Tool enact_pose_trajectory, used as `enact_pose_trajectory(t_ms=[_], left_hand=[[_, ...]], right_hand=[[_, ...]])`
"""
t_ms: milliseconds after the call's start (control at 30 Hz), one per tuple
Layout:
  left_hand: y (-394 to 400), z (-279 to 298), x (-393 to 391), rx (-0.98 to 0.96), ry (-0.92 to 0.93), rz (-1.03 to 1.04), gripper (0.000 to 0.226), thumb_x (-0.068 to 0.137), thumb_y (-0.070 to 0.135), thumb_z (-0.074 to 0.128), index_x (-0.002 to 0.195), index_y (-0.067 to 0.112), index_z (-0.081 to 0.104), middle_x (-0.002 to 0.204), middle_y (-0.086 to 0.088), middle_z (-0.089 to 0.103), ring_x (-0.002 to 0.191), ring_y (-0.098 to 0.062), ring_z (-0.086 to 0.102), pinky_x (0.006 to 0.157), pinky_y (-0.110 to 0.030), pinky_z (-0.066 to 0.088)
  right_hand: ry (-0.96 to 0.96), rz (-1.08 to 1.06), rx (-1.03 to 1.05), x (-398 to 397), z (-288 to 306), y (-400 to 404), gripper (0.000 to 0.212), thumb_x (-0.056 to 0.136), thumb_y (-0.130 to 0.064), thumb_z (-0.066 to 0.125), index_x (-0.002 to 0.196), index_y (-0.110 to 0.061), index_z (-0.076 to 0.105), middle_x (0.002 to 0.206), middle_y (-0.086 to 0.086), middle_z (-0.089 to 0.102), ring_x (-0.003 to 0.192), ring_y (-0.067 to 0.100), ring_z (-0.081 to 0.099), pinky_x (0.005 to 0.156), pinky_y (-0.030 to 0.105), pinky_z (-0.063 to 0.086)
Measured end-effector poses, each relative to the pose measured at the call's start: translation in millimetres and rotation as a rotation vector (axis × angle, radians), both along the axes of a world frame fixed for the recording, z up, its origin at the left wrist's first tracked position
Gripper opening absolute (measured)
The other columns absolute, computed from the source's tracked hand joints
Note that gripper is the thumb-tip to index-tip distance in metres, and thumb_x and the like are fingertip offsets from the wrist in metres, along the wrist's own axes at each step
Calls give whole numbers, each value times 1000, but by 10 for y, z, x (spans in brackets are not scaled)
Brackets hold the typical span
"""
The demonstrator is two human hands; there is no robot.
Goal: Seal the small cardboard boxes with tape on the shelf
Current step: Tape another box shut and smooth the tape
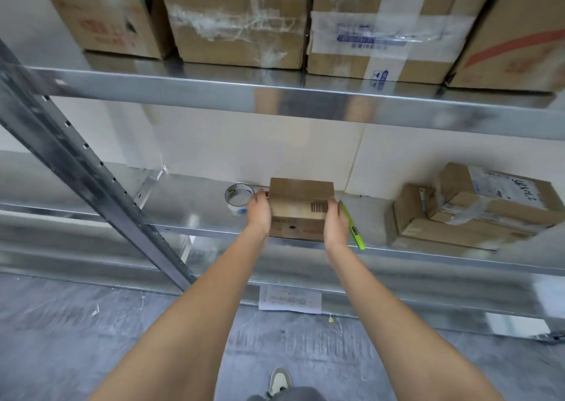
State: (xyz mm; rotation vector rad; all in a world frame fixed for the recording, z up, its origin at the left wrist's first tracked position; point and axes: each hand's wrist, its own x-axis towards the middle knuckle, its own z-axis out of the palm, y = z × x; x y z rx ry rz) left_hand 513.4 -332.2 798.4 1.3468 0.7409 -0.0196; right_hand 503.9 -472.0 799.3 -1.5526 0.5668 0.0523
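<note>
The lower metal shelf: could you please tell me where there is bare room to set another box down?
Bare shelf lies between the slanted grey upright and the clear tape roll, and between the green utility knife and the stacked taped cardboard boxes. It is crowded around the small brown cardboard box, with the left hand and right hand on its sides.

Head view, downward onto shelf (214, 214)

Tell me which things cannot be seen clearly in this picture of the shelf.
- Head view: sides of the small box under the left hand and right hand; the fingers' grip is hidden.
- Green cutter: partly behind the right hand.
- Tape roll: its loose end is too small.
- Stacked boxes: blurred, label unreadable.
- Paper sheet: print too small.
</note>
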Motion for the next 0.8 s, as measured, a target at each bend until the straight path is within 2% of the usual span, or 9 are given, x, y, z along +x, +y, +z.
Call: enact_pose_trajectory(t_ms=[133, 233, 333, 400, 433, 533, 633, 700, 800], left_hand=[[47, 250, -299, -25, -47, -34, 44, 100, 42, 31, 123, 17, 59, 124, -4, 62, 114, -24, 56, 104, -43, 44], [131, 407, -521, -16, -71, -47, 34, 90, 44, 40, 95, 25, 68, 101, 0, 68, 97, -25, 61, 93, -42, 49], [158, 675, -786, 2, -89, -94, 33, 91, 41, 38, 88, 25, 66, 90, 0, 66, 85, -23, 59, 81, -36, 52], [164, 858, -947, 1, -115, -109, 34, 93, 40, 34, 84, 23, 63, 84, 0, 63, 77, -22, 55, 70, -30, 47], [173, 921, -999, 4, -129, -109, 33, 92, 41, 35, 81, 23, 61, 82, 0, 61, 77, -22, 52, 69, -30, 44], [182, 1151, -1175, 77, -173, -89, 34, 96, 44, 35, 78, 23, 55, 87, 2, 59, 83, -21, 50, 79, -32, 40], [182, 1408, -1324, 195, -229, -112, 45, 94, 62, 27, 97, 30, 59, 113, 0, 64, 107, -25, 56, 102, -41, 41], [176, 1636, -1396, 233, -270, -138, 55, 91, 70, 23, 106, 33, 60, 118, -2, 64, 111, -27, 56, 104, -45, 41], [137, 1975, -1405, 266, -373, -143, 58, 96, 66, 20, 106, 28, 63, 115, -4, 65, 107, -24, 58, 101, -42, 44]], right_hand=[[-60, 25, -43, -279, 230, 50, 41, 100, -44, 42, 127, -18, 58, 126, 0, 57, 117, 19, 49, 95, 28, 34], [-85, 35, -50, -534, 406, 82, 33, 99, -45, 42, 117, -22, 59, 118, -2, 56, 112, 19, 49, 96, 30, 35], [-107, 13, -54, -777, 615, 91, 44, 97, -48, 44, 126, -18, 57, 119, -3, 56, 114, 18, 49, 97, 32, 37], [-136, -6, -45, -907, 777, 99, 42, 97, -49, 46, 122, -16, 55, 115, -3, 57, 110, 17, 50, 90, 30, 36], [-147, -12, -47, -963, 862, 105, 41, 96, -49, 47, 119, -16, 54, 112, -3, 56, 107, 17, 50, 88, 29, 35], [-195, 15, -42, -1133, 1091, 133, 43, 95, -53, 47, 112, -13, 48, 106, -1, 54, 97, 18, 49, 81, 31, 34], [-249, 61, -40, -1347, 1317, 170, 54, 92, -58, 49, 118, -11, 44, 108, -2, 54, 99, 18, 50, 80, 32, 35], [-317, 81, -57, -1454, 1483, 166, 52, 90, -57, 54, 119, -14, 46, 113, -3, 57, 104, 16, 53, 83, 29, 36], [-417, 93, -120, -1504, 1769, 113, 53, 86, -59, 59, 122, -22, 47, 121, -5, 58, 113, 14, 52, 92, 29, 40]])
